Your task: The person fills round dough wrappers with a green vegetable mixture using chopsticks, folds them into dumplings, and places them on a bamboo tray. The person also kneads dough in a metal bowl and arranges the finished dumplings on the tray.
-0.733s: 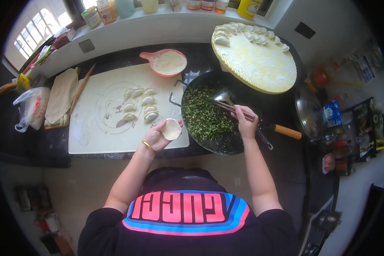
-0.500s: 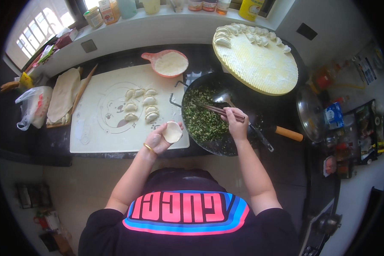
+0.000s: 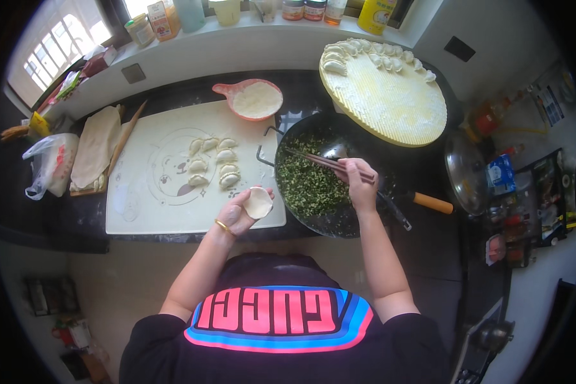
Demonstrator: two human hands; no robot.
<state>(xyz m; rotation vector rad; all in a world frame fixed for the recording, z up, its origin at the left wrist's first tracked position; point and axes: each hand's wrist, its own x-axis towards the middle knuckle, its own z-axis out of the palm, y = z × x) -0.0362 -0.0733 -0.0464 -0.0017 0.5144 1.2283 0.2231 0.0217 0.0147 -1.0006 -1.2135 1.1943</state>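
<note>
A round dumpling wrapper (image 3: 258,203) rests across the fingers of my left hand (image 3: 235,217), with the thumb over its near edge. My left hand is just off the mat's front right corner. In my right hand (image 3: 362,185) is a pair of chopsticks (image 3: 320,160), tips reaching into chopped green filling (image 3: 310,189). That filling lies in a dark wok (image 3: 331,228). A metal spoon (image 3: 335,151) leans inside the wok, its dark handle passing under my right hand. Several folded dumplings (image 3: 226,155) stand in two columns on a pale mat (image 3: 131,198).
Behind the mat sits a pink bowl (image 3: 221,88) of flour. A round yellow tray (image 3: 397,102) at back right bears dumplings along its far rim. The wok's wooden handle (image 3: 433,203) points right. At left are a dough sheet (image 3: 96,147), a rolling pin (image 3: 127,137) and a plastic bag (image 3: 51,163).
The chopstick tips have moved left and slightly up, toward the wok's far left side. My right hand has shifted slightly right. My left hand still holds the wrapper.
</note>
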